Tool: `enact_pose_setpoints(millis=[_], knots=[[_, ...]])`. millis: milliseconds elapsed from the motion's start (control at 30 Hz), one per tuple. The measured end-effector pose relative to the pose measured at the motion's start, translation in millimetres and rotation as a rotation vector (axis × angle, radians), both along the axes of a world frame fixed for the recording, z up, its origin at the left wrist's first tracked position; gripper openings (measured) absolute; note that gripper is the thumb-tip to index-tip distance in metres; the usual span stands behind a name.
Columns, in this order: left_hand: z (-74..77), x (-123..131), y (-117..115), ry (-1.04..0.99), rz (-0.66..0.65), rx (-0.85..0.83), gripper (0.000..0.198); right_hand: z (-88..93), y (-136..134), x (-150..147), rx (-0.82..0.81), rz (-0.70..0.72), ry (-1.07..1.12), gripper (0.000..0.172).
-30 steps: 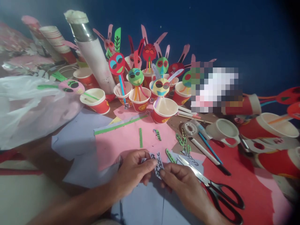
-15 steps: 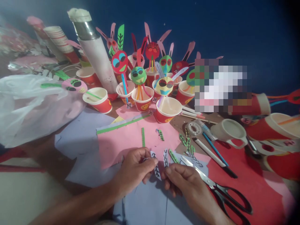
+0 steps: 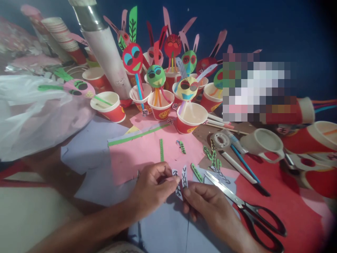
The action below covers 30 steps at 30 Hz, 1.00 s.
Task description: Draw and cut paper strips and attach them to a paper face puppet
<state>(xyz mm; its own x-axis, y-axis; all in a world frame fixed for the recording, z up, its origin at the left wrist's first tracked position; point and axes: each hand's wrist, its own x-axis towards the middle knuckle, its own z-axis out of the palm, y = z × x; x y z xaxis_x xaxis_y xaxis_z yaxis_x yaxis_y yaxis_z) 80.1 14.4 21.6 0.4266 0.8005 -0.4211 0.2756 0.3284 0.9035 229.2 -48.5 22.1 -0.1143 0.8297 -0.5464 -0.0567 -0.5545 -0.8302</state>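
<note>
My left hand (image 3: 151,188) pinches a small pale paper strip (image 3: 177,182) marked with black chevrons. My right hand (image 3: 206,203) pinches a second such strip (image 3: 184,176), held upright beside the first. The two strips nearly touch, just above the lavender paper (image 3: 168,228) and the pink sheet (image 3: 139,154). More cut leaf pieces, green ones (image 3: 213,158) and one small striped one (image 3: 181,147), lie on the pink sheet beyond my fingers. Black-handled scissors (image 3: 252,211) lie shut just right of my right hand on the red paper (image 3: 279,211).
Red paper cups (image 3: 188,123) holding straw-mounted paper faces (image 3: 131,58) crowd the back. A white tube (image 3: 105,56), stacked cups (image 3: 60,38), a plastic bag (image 3: 31,112), a tape roll (image 3: 220,140), pens (image 3: 242,163) and a white mug (image 3: 263,144) surround the sheets. A blurred patch sits at the right.
The two strips, held together a second ago, have been drawn apart, one in each hand. The view has tilted down slightly; both hands stay in place.
</note>
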Motion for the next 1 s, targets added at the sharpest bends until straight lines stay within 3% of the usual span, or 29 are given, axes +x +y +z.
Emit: enact_pose_setpoints(millis=[200, 600, 1000], knots=[[1.1, 1.3, -0.1, -0.004, -0.004, -0.052, 0.021, -2.1, -0.1, -3.6, 0.018, -0.013, -0.026, 0.037], [-5.1, -1.0, 4.8, -0.216, 0.014, -0.209, 0.033, -0.8, 4.1, 2.4, 0.059, -0.019, -0.117, 0.034], [-4.2, -3.7, 4.3, -0.169, -0.018, -0.141, 0.024, -1.2, 3.7, 4.2, 0.083, -0.016, -0.108, 0.034]])
